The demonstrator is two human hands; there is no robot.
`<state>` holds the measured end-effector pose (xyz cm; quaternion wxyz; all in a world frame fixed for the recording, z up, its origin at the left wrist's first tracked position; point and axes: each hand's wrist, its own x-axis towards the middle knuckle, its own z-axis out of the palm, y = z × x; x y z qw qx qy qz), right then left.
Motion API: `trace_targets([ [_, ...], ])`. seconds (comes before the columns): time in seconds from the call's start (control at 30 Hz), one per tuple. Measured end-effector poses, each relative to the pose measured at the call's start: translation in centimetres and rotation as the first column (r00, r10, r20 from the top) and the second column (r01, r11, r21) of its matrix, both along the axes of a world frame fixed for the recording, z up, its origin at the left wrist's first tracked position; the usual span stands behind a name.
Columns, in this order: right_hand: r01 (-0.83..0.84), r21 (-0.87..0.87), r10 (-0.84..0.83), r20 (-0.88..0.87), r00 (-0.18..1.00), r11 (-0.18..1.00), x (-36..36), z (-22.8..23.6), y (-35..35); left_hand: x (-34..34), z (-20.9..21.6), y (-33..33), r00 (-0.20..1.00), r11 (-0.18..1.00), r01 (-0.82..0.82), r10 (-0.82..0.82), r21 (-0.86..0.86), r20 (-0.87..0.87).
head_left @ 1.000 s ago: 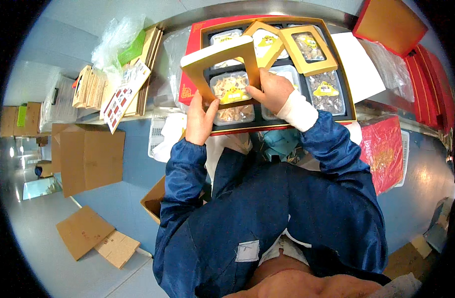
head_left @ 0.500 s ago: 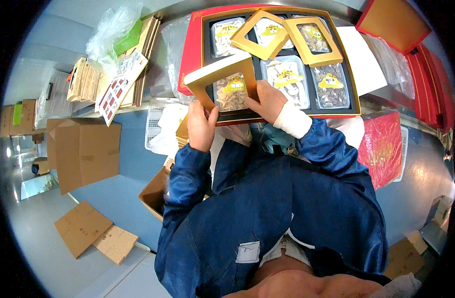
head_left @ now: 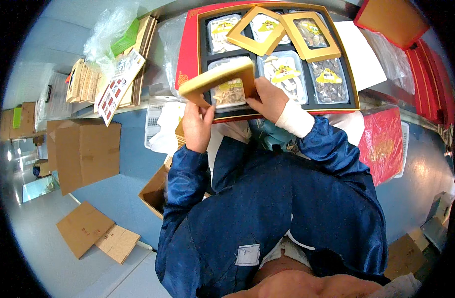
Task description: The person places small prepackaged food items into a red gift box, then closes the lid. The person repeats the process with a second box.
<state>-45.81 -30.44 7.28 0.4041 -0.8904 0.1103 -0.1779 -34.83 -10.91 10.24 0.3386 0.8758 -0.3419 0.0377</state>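
Note:
A gold cardboard frame with a window (head_left: pixel 212 79) is tilted up over the near left compartment of a red gift box (head_left: pixel 186 54) with a black insert. My left hand (head_left: pixel 196 126) grips its lower left corner, and my right hand (head_left: pixel 270 102) holds its right side. Through the window shows a clear tray of pale dried pieces (head_left: pixel 230 94). Beside it sit a tray of sliced mushrooms (head_left: pixel 285 82) and a tray of dark mushrooms (head_left: pixel 329 82). Two more gold frames, one on the left (head_left: pixel 246 45) and another on the right (head_left: pixel 319 53), lie across the far trays.
Left of the box are crumpled clear plastic (head_left: pixel 101 44), a green basket (head_left: pixel 125 39), stacked boards and a printed sheet (head_left: pixel 119 84). White card (head_left: pixel 361 59) and red boxes (head_left: pixel 428 74) lie right. Cardboard boxes (head_left: pixel 88 154) stand on the floor, near flattened cardboard (head_left: pixel 86 226).
The held frame has tipped, its upper edge turning more toward me, and has come slightly lower and left with both hands. The view has shifted slightly.

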Motion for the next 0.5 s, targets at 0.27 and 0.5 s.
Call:
trace_targets([
  [0.27, -0.142, 0.034, 0.132, 0.208, 0.969, 0.989, -2.2, -1.1, 0.1, 0.7, -3.3, 1.0, 0.903, 0.986, 0.154, -0.117, -0.057, 0.414],
  [0.5, -0.231, 0.064, 0.217, 0.178, 0.960, 0.971, -5.5, -1.7, 1.7, -1.3, -5.6, 3.5, 0.931, 0.977, 0.198, -0.163, -0.078, 0.326],
])
